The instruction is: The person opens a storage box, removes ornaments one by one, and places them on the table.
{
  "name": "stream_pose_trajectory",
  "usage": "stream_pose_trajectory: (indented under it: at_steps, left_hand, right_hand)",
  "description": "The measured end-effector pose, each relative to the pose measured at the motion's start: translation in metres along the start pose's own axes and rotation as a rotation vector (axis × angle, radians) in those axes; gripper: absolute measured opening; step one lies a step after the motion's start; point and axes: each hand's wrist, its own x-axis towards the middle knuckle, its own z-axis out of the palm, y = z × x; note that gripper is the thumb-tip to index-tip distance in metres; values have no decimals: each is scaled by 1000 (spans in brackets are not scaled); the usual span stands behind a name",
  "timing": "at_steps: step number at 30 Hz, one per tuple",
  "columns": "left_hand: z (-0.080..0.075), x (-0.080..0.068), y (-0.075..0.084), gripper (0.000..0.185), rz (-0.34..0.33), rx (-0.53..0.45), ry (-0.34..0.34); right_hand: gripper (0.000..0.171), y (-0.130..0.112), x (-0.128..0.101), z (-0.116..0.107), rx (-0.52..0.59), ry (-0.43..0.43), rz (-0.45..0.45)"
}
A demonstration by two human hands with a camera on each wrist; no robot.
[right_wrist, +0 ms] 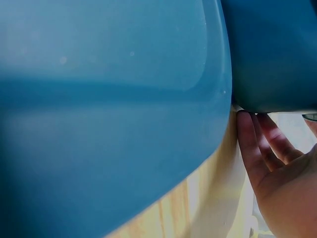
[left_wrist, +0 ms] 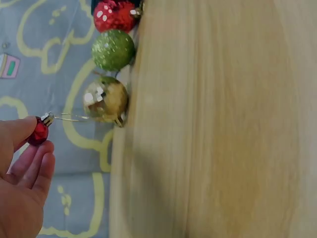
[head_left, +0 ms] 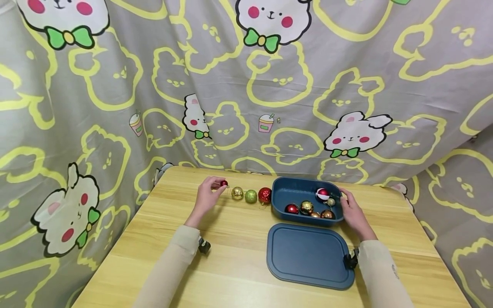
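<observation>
My left hand (head_left: pixel 208 194) pinches a small red Christmas bauble (left_wrist: pixel 39 133) between thumb and fingers, its metal cap and thin string pointing away from the palm. Beside it a row runs toward the box: a shiny gold bauble (head_left: pixel 237 193), a green glitter bauble (head_left: pixel 251 196) and a larger red bauble (head_left: pixel 265 195). The blue box (head_left: pixel 296 183) holds several baubles, among them a red one (head_left: pixel 291 208), a gold one (head_left: pixel 306 207) and a red-and-white one (head_left: pixel 322 194). With fairly straight fingers, my right hand (head_left: pixel 354 214) touches the box's right end.
In front of the box the blue lid (head_left: pixel 310 254) lies flat on the wooden table (head_left: pixel 231 265). A patterned curtain (head_left: pixel 231 85) hangs along the table's back and sides. Small black devices (head_left: pixel 204 245) sit at both wrists.
</observation>
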Motion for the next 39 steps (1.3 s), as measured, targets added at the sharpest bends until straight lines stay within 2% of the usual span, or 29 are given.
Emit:
stream_pose_trajectory:
  at_steps: [12, 27, 39]
  left_hand:
    - [1, 0, -11, 27, -129, 98, -32]
    - [9, 2, -15, 26, -167, 214, -103]
    - [12, 4, -15, 25, -207, 230, -139]
  right_hand:
    - [59, 1, 1, 1, 8, -7, 5]
    - [60, 2, 3, 0, 10, 3, -5]
    - [61, 4, 3, 0, 7, 4, -9]
